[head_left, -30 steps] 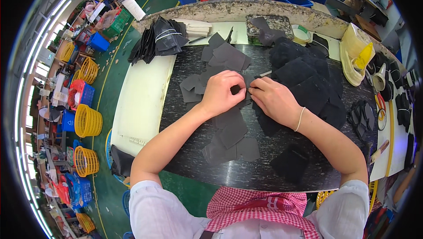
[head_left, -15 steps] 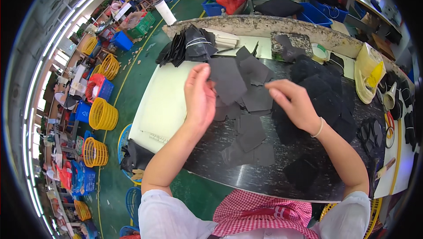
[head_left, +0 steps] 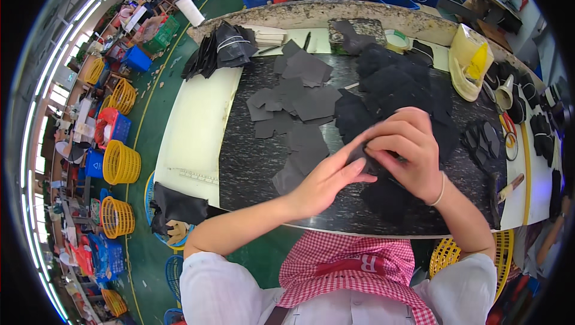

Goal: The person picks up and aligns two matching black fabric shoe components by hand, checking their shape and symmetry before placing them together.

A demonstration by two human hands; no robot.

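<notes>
A small, flat, dark piece of thin sheet material (head_left: 357,153) was between the person's two hands, above the near half of the black speckled tabletop (head_left: 251,175). Only part of it showed; the fingers hid its outline. The right hand (head_left: 410,151) had its fingers curled, thumb and forefinger seeming to pinch the piece. The left hand (head_left: 320,184) had its thumb apart from its long, outstretched fingers, whose tips ran in behind the right hand; whether they gripped the piece could not be told.

The piece looked very light, thin and matt, likely to bend or crease sooner than break. Judging by that, an edge or corner would be the place to take hold, with thumb and fingertip pads; similar sheets might cling together.

Toward the left of the speckled tabletop, loose dark-grey angular flat pieces (head_left: 316,102) lay overlapping, some partly behind the left forearm and hand. On its right side rose a heap of deep-black, soft-looking sheets (head_left: 395,79), just beyond the right hand. Near its right edge sat a cluster of small black flat shapes (head_left: 482,142).

Beyond the tabletop's left edge was a long white board (head_left: 191,127), with banded stacks of black sheets (head_left: 233,49) at its far end. Past the tabletop's far right corner stood a cut-open, cream-coloured plastic container (head_left: 470,70).
</notes>
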